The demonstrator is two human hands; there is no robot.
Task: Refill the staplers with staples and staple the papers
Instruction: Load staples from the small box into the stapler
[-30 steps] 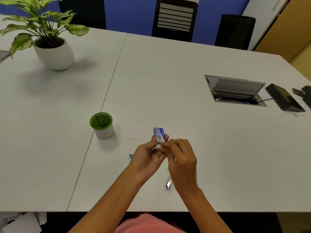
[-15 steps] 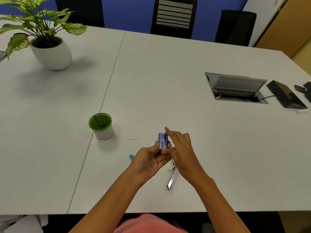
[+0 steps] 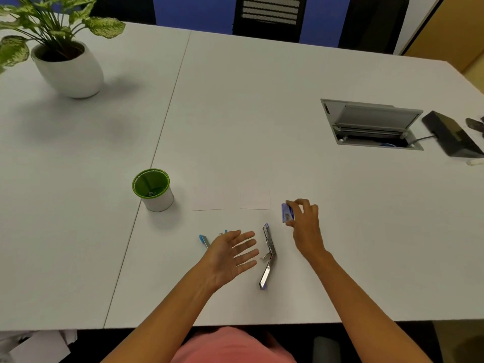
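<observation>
My right hand (image 3: 305, 225) grips a small blue staple box (image 3: 287, 212), held low over the white table right of the papers. My left hand (image 3: 231, 254) hovers palm up with fingers spread and nothing in it. Between the hands a purple stapler (image 3: 268, 254) lies swung open flat on the table. A blue stapler (image 3: 204, 240) lies partly hidden behind my left hand. Two small white paper slips, one (image 3: 208, 200) on the left and one (image 3: 255, 199) on the right, lie side by side just beyond the staplers.
A green-rimmed white cup (image 3: 153, 189) stands left of the papers. A potted plant (image 3: 66, 61) sits at the far left. An open cable hatch (image 3: 370, 125) and a black device (image 3: 451, 134) are at the right. Chairs stand behind the table's far edge.
My right hand took the staple box from my left hand and carried it right, down toward the table. My left hand opened and turned palm up. The purple stapler is now uncovered.
</observation>
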